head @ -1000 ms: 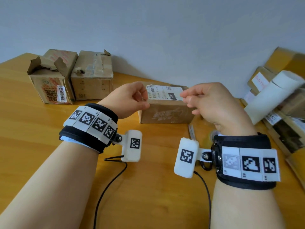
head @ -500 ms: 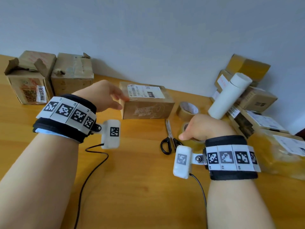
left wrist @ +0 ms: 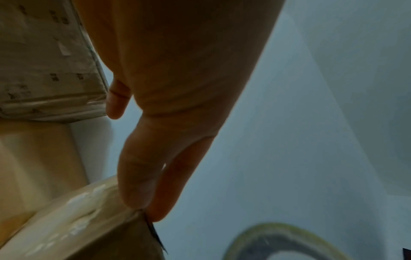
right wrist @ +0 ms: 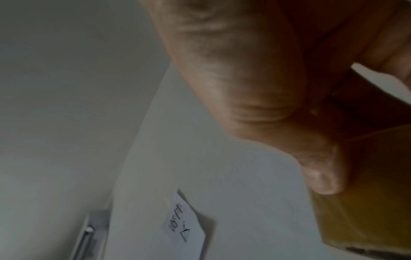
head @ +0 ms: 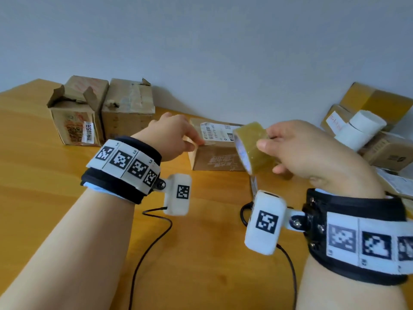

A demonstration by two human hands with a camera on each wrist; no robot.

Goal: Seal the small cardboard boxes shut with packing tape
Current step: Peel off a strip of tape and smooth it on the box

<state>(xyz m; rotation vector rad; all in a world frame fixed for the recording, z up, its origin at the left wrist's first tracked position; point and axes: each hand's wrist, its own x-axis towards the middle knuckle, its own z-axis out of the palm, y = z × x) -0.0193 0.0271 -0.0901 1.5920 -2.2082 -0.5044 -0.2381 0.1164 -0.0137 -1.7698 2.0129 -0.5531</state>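
Note:
A small cardboard box (head: 214, 157) with a white shipping label lies closed on the wooden table (head: 44, 186), near the wall. My left hand (head: 176, 137) holds its left end, thumb and forefinger pinching the top edge; the left wrist view shows the thumb (left wrist: 138, 176) on the box (left wrist: 73, 223). My right hand (head: 299, 151) grips a roll of brownish packing tape (head: 252, 148) in the air, just right of and in front of the box. In the right wrist view my thumb (right wrist: 320, 176) lies on the roll (right wrist: 369, 202).
Two worn boxes (head: 76, 117) (head: 129, 108) stand at the back left, one with torn open flaps. A pile of boxes (head: 388, 151) and a white roll (head: 362, 126) fills the right side. Scissors (head: 245, 211) lie partly hidden behind my right wrist camera.
My right hand went down to the tape roll on the table, then lifted it up toward the box. My left hand stayed at the box's left end.

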